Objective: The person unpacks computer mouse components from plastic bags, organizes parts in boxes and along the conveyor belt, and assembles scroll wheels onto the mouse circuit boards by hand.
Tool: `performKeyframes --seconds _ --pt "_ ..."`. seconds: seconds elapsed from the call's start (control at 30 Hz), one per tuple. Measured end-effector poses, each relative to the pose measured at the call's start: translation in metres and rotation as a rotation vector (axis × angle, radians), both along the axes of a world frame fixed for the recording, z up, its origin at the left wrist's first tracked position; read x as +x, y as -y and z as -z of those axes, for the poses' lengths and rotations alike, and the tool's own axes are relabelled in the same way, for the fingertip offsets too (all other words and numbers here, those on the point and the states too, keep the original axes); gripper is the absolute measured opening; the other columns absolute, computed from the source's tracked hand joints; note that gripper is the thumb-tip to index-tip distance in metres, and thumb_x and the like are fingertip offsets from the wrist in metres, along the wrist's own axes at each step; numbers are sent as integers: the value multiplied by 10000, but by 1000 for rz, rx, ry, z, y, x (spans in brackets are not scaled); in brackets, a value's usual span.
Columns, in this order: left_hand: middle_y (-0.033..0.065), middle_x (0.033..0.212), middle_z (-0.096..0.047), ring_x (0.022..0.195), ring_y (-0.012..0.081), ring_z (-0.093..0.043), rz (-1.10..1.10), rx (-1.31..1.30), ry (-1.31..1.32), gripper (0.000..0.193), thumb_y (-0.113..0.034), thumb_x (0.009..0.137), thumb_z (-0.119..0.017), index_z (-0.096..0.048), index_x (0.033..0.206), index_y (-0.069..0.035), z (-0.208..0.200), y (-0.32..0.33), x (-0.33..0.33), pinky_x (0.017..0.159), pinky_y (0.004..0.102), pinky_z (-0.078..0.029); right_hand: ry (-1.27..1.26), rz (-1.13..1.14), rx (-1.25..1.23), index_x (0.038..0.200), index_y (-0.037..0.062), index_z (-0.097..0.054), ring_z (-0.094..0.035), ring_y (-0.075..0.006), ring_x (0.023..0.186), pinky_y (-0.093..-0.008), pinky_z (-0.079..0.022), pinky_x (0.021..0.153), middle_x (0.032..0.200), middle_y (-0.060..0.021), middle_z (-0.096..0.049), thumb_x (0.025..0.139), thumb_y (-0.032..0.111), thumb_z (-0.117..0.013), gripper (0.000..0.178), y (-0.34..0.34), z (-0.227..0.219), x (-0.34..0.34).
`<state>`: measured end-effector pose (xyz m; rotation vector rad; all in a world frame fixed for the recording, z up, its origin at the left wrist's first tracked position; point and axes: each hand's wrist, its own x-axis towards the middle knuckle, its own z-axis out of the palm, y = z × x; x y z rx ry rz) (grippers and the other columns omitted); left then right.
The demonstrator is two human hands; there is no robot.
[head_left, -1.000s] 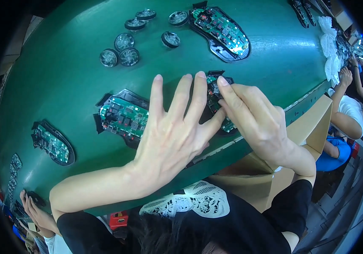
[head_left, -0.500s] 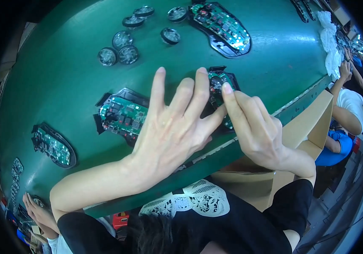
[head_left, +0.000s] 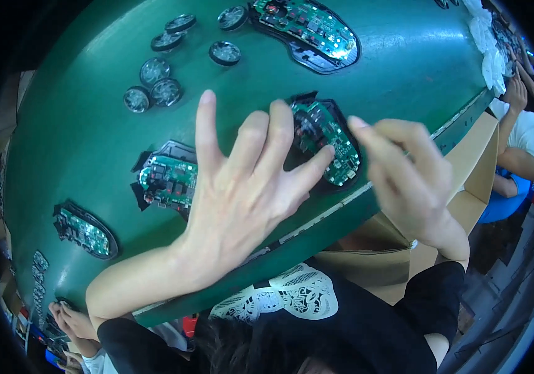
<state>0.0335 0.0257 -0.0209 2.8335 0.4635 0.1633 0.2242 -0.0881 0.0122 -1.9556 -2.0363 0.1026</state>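
Note:
A half-built computer mouse (head_left: 342, 163), a black shell with a green circuit board, lies near the table's front edge. The thumb of my left hand (head_left: 235, 177) rests on its board and the index finger reaches its left edge; the other fingers spread out. A dark wheel part shows between them. Just right of this mouse is my right hand (head_left: 410, 177), blurred, clear of it, one finger stretched and the others loosely curled; nothing shows in it. Partly covered by my left hand is a second open mouse (head_left: 168, 177).
Another open mouse (head_left: 83, 229) lies at the left, and a larger one (head_left: 310, 31) at the back. Several black-rimmed wheels (head_left: 166, 91) are scattered at the back left. An open cardboard box (head_left: 466, 181) stands beyond the front edge. A person (head_left: 519, 153) sits at the right.
My right hand has come off the mouse and moved right, uncovering its board. My left hand stays on the mouse. The whole view has shifted slightly.

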Motion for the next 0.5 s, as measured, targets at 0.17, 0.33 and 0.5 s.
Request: performKeyframes --seconds 0.17,0.33,0.5 --pt "106 1239 -488 1024 254 -496 29 161 -69 723 -314 634 -796 -574 1306 -459 -1 11 -3 1127 616 -212 -376 143 -183 933 40 -707 -624 -185 628 -295 -513 516 837 -53 -625 711 -30 -753 237 18 -1 9" --pt "117 1268 -465 1067 255 -482 35 150 -155 722 -317 654 -800 -565 1318 -476 -10 10 -1 1133 608 -210 -502 165 -195 910 49 -666 -627 -173 604 -291 -505 490 840 -45 -610 719 38 -794 230 20 9 5" --pt "124 1263 -467 1064 260 -483 66 150 -152 714 -318 662 -797 -568 1320 -476 -10 10 0 1136 595 -220 -539 197 -207 874 42 -635 -623 -165 595 -286 -498 467 829 -45 -586 726 39 -795 218 25 13 1"
